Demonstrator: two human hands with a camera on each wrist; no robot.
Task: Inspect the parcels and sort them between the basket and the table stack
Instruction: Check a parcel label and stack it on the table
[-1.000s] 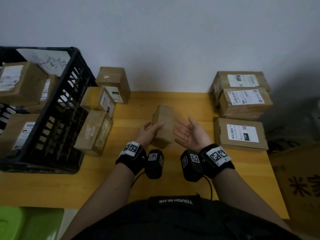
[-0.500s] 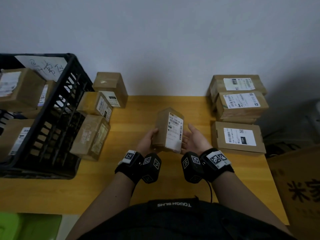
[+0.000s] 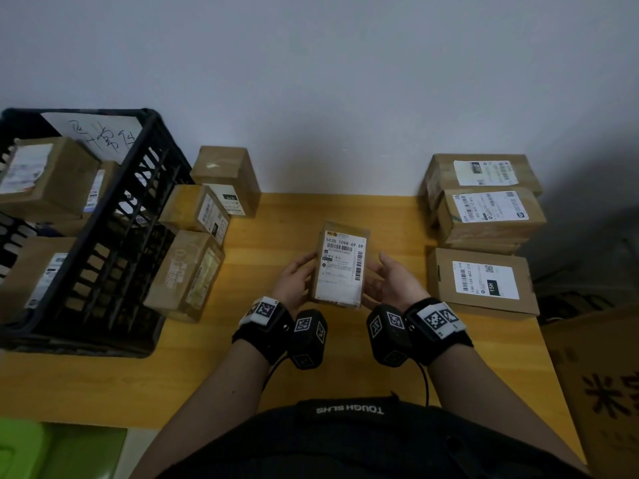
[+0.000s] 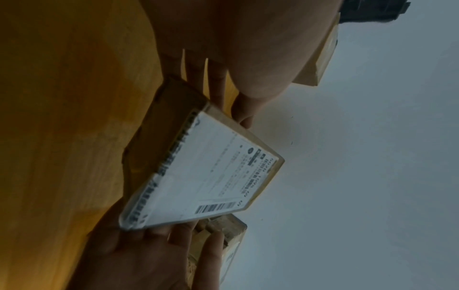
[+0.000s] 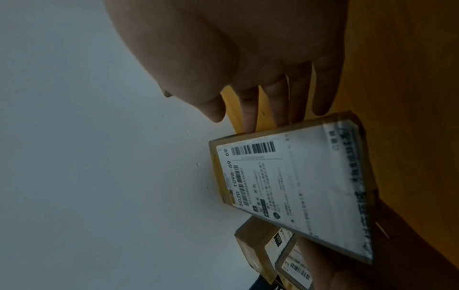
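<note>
**Head view: reading the label before choosing a pile**

Head camera is showing me the inspection step under way. I am holding one parcel (image 3: 340,267) up above the table (image 3: 276,357), its white shipping label turned toward me, barcode and code line readable. My left hand (image 3: 294,281) is gripping the parcel's left edge, thumb on that edge near the label face and fingers behind. My right hand (image 3: 397,285) is supporting the right edge; in the right wrist view its fingers (image 5: 295,98) are lying fairly straight against the box, so I am judging it open and pressing, not curled round. The parcel is sitting between both hands, touching each, clear of everything else.

Next I am deciding where it goes. The black basket (image 3: 114,236) is standing to my left with boxes already inside and three loose boxes (image 3: 193,267) just beside its wall. The table stack (image 3: 484,209) is to my right, against the wall, with a flat box (image 3: 480,281) in front of it. Either route is calling for a firm hold while carrying sideways, then setting the parcel down squarely so nothing slides.
</note>
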